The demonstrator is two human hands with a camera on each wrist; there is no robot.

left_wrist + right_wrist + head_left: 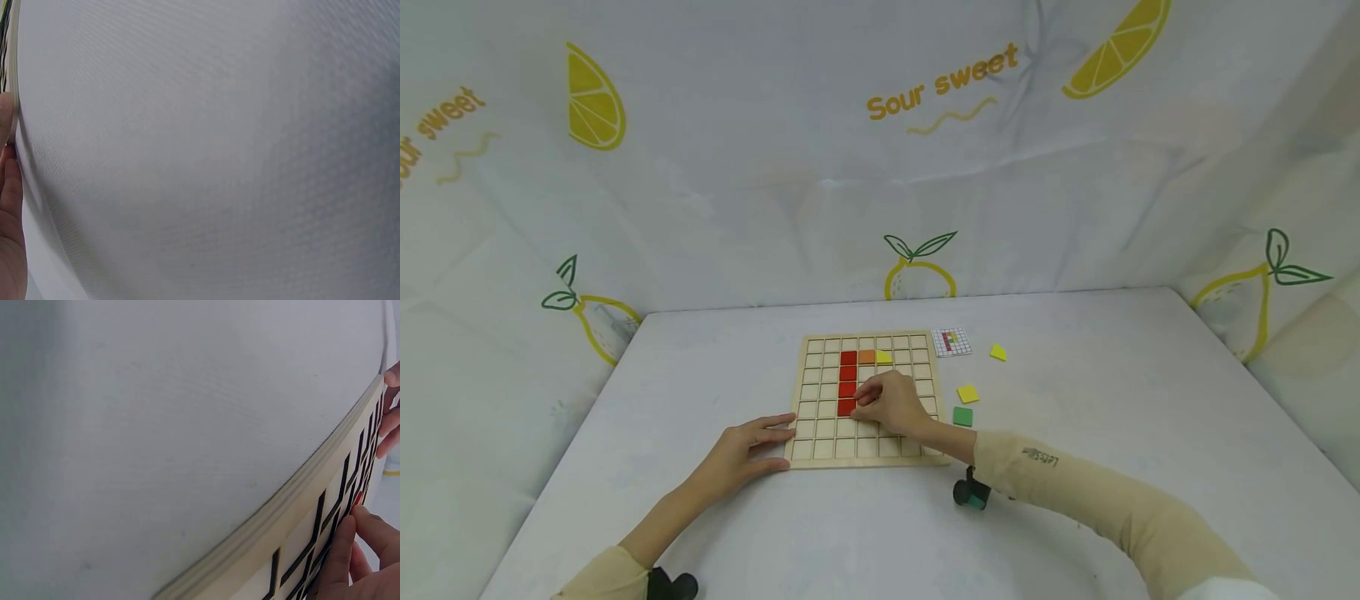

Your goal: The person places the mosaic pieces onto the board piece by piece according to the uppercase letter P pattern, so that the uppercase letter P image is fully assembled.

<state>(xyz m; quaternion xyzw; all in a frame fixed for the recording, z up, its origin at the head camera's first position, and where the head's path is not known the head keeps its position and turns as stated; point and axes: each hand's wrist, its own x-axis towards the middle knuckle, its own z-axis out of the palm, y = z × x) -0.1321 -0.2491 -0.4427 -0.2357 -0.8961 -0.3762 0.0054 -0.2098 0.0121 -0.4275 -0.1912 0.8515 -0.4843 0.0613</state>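
Note:
A wooden grid board (824,428) lies on the white table. Down one of its columns runs a line of several red tiles (847,373). An orange tile (867,357) and a yellow triangular tile (883,357) continue to the right from the top one. My right hand (891,404) is over the board, thumb and fingertips pinching at the lowest red tile (846,407). In the right wrist view, a sliver of red tile (358,499) shows at those fingertips. My left hand (737,454) rests against the board's left edge, fingers extended.
Right of the board lie a small printed pattern card (952,342), a yellow triangle (997,352), a yellow square (967,393) and a green square (962,416). A white cloth with lemon prints (921,279) hangs behind the table.

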